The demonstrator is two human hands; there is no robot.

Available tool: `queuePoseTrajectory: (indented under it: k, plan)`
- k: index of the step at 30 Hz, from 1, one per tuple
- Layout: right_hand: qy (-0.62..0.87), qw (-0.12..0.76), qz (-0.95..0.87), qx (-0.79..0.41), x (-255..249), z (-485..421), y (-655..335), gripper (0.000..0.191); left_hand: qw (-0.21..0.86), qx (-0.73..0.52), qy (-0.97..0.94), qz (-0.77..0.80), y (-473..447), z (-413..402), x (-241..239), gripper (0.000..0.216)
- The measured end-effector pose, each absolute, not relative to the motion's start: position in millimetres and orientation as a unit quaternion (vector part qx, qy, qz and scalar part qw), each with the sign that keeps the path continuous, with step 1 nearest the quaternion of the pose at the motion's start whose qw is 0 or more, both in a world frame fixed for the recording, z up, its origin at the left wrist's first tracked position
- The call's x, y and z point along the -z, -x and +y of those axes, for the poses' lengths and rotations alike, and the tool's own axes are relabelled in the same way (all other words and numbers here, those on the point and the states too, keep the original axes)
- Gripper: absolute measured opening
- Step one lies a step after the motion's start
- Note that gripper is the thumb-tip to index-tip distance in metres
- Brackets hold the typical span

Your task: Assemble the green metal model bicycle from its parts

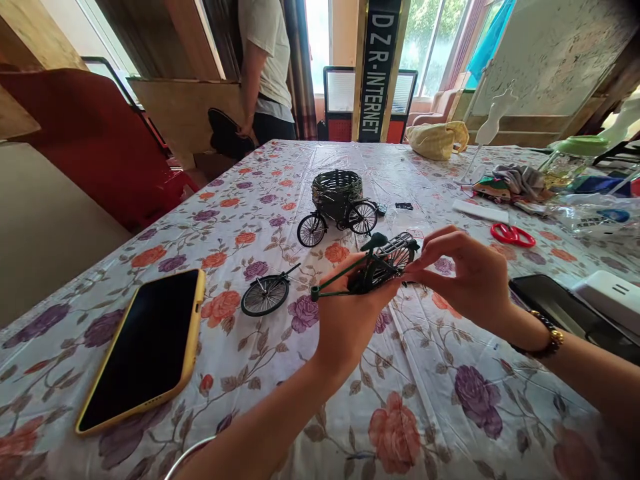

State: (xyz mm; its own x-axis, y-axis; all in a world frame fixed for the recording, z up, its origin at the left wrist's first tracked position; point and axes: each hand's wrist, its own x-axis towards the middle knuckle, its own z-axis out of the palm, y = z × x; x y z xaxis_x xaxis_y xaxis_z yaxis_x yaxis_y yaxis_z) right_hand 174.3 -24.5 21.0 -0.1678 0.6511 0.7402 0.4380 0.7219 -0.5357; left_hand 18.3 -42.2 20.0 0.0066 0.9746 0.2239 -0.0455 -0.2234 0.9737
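My left hand (350,320) is closed around a dark green model bicycle frame (334,275), which has a saddle, a rear rack and a rear wheel on it. The fingers of my right hand (457,277) pinch together at the rear wheel's hub; whatever is between the fingertips is too small to make out. A loose front wheel (266,293) with its fork lies on the tablecloth to the left of my left hand. Farther back, a complete black model bicycle (340,220) stands upright against a dark woven basket (337,187).
A phone in a yellow case (143,347) lies at left. On the right are red scissors (513,235), a black phone (555,310), a white plug-like block (610,297) and a plastic bag (595,213). A yellow bag (437,141) sits behind. A person (267,73) stands beyond the table.
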Motion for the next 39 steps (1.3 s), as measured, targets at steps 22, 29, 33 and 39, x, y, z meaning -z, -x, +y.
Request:
queuePoseTrajectory:
  k: [22,29,33,39]
  plan:
    - [0.307,0.503,-0.801,0.104,-21.1,-33.2,-175.1,0.027,0.429,-0.566,-0.569,0.415,-17.1,-43.8,-13.4,0.011]
    - [0.325,0.506,-0.793,0.098,-21.3,-32.4,-173.3,0.024,0.425,-0.564,-0.571,0.419,-15.9,-42.9,-10.1,0.015]
    - [0.341,0.507,-0.786,0.092,-22.5,-33.1,-171.9,0.02,0.382,-0.558,-0.601,0.426,-15.0,-42.9,-12.5,0.015]
    - [0.358,0.482,-0.795,0.084,-28.5,-33.3,-173.1,0.017,0.356,-0.569,-0.618,0.41,-14.6,-44.3,-13.0,0.017]
